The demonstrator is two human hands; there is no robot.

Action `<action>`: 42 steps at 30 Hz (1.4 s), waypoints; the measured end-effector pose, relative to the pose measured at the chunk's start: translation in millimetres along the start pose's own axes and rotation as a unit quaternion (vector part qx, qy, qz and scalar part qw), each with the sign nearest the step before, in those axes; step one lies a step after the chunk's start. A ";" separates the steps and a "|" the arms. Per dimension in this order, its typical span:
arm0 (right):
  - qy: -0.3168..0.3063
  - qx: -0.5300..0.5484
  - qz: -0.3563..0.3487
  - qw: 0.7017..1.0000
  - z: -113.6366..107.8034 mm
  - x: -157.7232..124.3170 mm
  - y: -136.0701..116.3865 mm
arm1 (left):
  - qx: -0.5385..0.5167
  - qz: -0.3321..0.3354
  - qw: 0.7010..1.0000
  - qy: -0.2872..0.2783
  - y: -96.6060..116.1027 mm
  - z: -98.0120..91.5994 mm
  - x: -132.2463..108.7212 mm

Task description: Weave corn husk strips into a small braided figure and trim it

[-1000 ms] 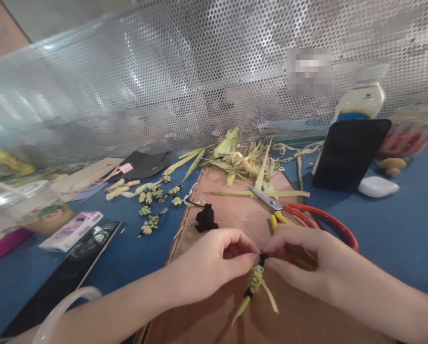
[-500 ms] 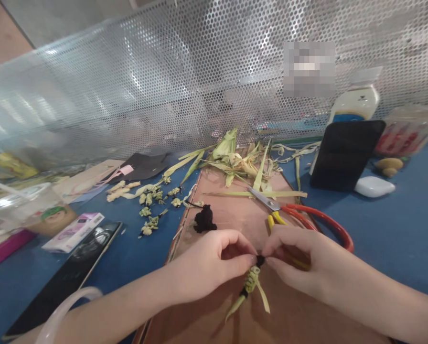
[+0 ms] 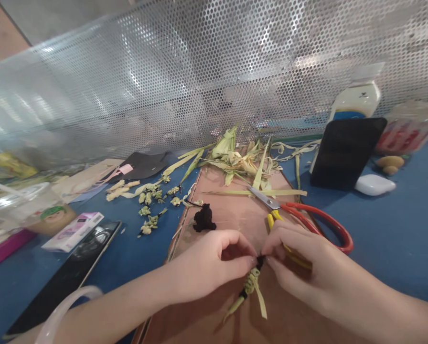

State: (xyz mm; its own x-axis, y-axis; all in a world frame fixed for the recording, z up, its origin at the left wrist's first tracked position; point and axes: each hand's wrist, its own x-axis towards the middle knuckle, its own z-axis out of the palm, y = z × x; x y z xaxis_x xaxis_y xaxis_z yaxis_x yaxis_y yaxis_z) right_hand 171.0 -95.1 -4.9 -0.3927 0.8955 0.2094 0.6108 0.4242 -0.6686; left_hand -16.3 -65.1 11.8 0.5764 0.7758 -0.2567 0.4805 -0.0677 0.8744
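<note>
A small braided corn husk piece (image 3: 250, 282) hangs tilted between my fingertips, bound in black at both ends, with a loose strip at its side. My left hand (image 3: 226, 255) is closed in a pinch at its upper black-tied end. From the other side, my right hand (image 3: 303, 260) pinches at the same black thread (image 3: 260, 262); the exact grip is hidden by the fingertips. Behind my left hand lies a clump of black thread (image 3: 204, 218). Red-handled scissors (image 3: 325, 222) and a yellow-handled tool (image 3: 296, 258) lie beside and partly under my right hand.
Corn husks (image 3: 239, 160) pile at the back of the brown board (image 3: 231, 205). Several small knotted husk pieces (image 3: 149, 203) lie left on the blue table (image 3: 110, 258). A tablet (image 3: 67, 277) is at left. A dark phone (image 3: 346, 153) leans against a bottle (image 3: 357, 100) at right.
My right hand has shifted slightly, its fingers rolling a little at the black-tied end. The husk piece has turned a bit and its loose strip swung left. My left hand stays nearly still.
</note>
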 end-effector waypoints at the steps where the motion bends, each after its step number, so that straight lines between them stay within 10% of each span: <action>1: -0.004 -0.001 0.005 1.000 -0.5 -0.2 -0.5 | -0.003 -0.001 1.000 0.000 -0.2 0.1 -0.1; 42: -0.062 0.066 0.054 0.994 -5.3 1.2 -1.5 | 0.106 0.042 0.992 0.059 5.1 1.4 -7.4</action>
State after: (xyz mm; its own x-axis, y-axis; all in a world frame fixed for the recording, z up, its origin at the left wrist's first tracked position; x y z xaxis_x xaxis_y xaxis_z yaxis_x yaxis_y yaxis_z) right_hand 173.3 -94.0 0.1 -0.4165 0.9078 0.0481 0.5609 0.2983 -0.7723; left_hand -17.2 -72.0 17.6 0.5442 0.8295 -0.1257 0.5693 -0.2550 0.7816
